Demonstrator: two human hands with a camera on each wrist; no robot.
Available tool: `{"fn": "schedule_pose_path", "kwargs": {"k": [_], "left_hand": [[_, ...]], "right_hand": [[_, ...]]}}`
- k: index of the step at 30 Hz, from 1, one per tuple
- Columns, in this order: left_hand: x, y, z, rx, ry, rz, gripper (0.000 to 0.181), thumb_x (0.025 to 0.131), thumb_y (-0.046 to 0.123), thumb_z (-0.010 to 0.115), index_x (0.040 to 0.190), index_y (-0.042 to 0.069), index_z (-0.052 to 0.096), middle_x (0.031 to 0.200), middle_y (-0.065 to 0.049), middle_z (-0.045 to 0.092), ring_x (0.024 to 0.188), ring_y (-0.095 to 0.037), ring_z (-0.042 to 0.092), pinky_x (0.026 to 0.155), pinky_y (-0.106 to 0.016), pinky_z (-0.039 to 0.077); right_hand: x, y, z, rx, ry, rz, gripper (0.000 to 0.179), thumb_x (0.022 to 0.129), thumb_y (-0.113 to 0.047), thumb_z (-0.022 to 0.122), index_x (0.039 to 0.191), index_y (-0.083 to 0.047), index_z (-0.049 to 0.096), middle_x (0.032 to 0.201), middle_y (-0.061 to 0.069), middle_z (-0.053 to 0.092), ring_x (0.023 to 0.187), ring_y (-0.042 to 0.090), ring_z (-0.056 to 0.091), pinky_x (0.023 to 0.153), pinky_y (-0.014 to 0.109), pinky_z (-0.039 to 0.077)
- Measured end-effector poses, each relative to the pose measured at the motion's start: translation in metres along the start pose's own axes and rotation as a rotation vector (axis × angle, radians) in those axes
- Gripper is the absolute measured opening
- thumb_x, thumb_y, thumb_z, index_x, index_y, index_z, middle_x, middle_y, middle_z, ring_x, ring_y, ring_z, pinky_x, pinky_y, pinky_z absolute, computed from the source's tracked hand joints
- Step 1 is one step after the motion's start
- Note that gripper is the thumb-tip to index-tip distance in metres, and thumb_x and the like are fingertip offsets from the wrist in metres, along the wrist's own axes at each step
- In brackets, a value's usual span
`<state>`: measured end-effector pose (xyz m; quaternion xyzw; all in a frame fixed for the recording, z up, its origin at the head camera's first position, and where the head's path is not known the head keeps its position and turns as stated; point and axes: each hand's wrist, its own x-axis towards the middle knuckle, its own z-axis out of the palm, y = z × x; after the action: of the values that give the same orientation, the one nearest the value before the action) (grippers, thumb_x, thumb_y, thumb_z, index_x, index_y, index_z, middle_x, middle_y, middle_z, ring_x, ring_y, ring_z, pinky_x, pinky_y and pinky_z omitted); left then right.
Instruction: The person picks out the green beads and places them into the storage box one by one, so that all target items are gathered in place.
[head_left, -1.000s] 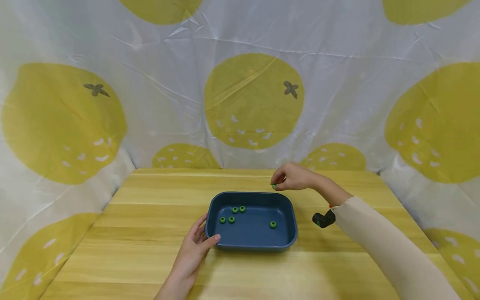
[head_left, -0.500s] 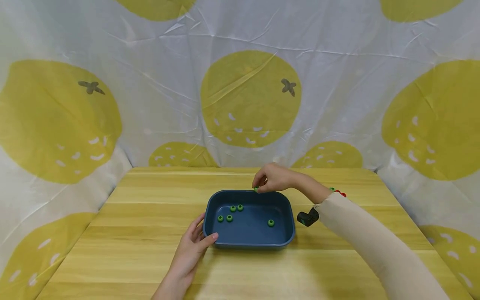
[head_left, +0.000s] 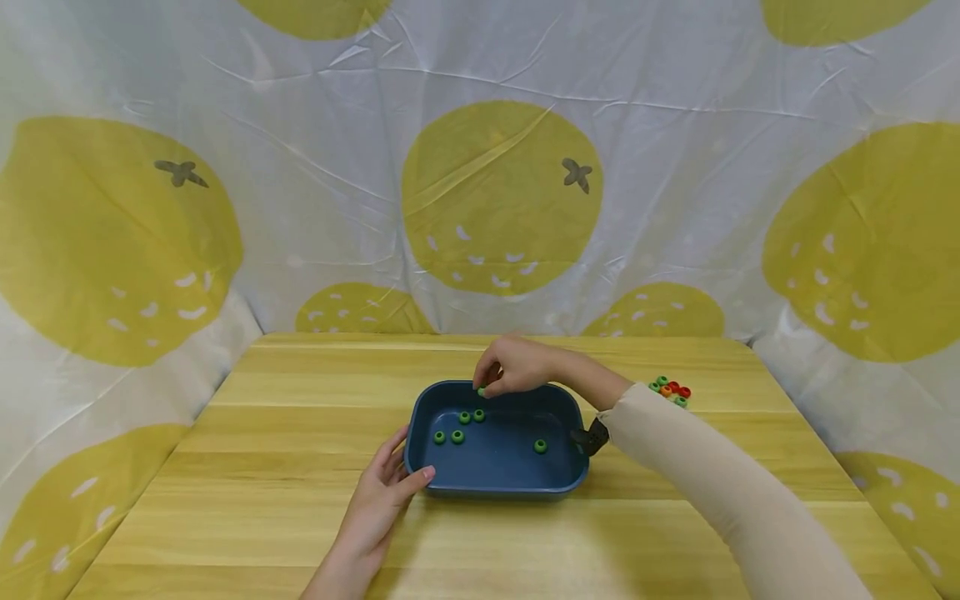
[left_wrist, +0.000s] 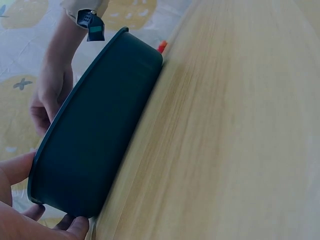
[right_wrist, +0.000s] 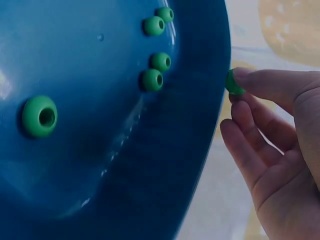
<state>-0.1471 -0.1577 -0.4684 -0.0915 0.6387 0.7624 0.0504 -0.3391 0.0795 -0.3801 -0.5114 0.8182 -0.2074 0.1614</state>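
A deep blue rectangular tub (head_left: pixel 495 481) stands on the table with several round green beads (head_left: pixel 457 437) on its floor, most toward the left and one (head_left: pixel 540 447) at the right. My left hand (head_left: pixel 375 504) grips the tub's left end, thumb at the rim and fingers along the outer wall. Above the far rim, my right hand (head_left: pixel 517 367) pinches a green bead (right_wrist: pixel 232 83) between thumb and index finger. Holes show in the beads lying in the tub (right_wrist: pixel 40 116). In the left wrist view the tub's outer wall (left_wrist: pixel 95 120) hides its inside.
Right of the tub, a small cluster of red, orange and green beads (head_left: pixel 670 390) lies on the wooden table (head_left: pixel 247 467), partly beside my right sleeve (head_left: pixel 697 467). A lemon-print curtain (head_left: pixel 330 192) hangs behind the table.
My right hand has moved left with the pinched bead, from beyond the tub's right back corner to above its far rim. The bead cluster has come into sight. My left hand stays on the tub.
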Motion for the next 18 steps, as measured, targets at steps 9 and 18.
{"fn": "schedule_pose_path", "kwargs": {"k": [9,18], "left_hand": [[-0.001,0.0,0.0,-0.003,-0.005,-0.001,0.075,0.094,0.0,0.074,0.159,0.012,0.039,0.156,-0.021,0.043,0.137,-0.035,0.046,0.096,-0.03,0.05],[-0.001,0.0,0.0,-0.009,-0.002,-0.005,0.076,0.093,0.0,0.074,0.159,0.011,0.038,0.156,-0.022,0.042,0.137,-0.036,0.046,0.095,-0.029,0.05]], "right_hand": [[0.015,-0.004,0.009,-0.047,-0.026,-0.045,0.019,0.097,-0.012,0.073,0.115,-0.005,0.078,0.105,-0.003,0.075,0.094,0.007,0.068,0.087,0.026,0.053],[0.02,-0.005,0.014,-0.015,-0.028,-0.029,0.024,0.097,-0.012,0.074,0.119,-0.004,0.076,0.112,0.006,0.075,0.096,0.009,0.068,0.087,0.027,0.054]]}}
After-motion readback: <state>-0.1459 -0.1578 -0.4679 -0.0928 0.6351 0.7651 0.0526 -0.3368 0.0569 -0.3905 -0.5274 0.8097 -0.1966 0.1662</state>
